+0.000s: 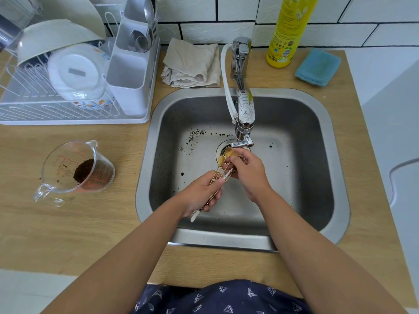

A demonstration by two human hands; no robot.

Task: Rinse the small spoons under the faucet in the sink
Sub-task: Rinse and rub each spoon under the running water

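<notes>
Over the steel sink (322,168), my left hand (199,193) grips the white-tipped handles of a bunch of small gold spoons (223,163). Their bowls fan out just under the faucet spout (243,141). My right hand (248,171) pinches the spoons near the bowls, fingers wrapped over the stems. I cannot tell whether water is running. Dark coffee specks lie scattered on the sink floor around the drain (221,148).
A clear measuring cup (77,171) with coffee grounds stands on the wooden counter left of the sink. Behind it is a dish rack (74,82) with bowls and cutlery. A folded cloth (192,64), yellow soap bottle (290,30) and blue sponge (318,68) sit at the back.
</notes>
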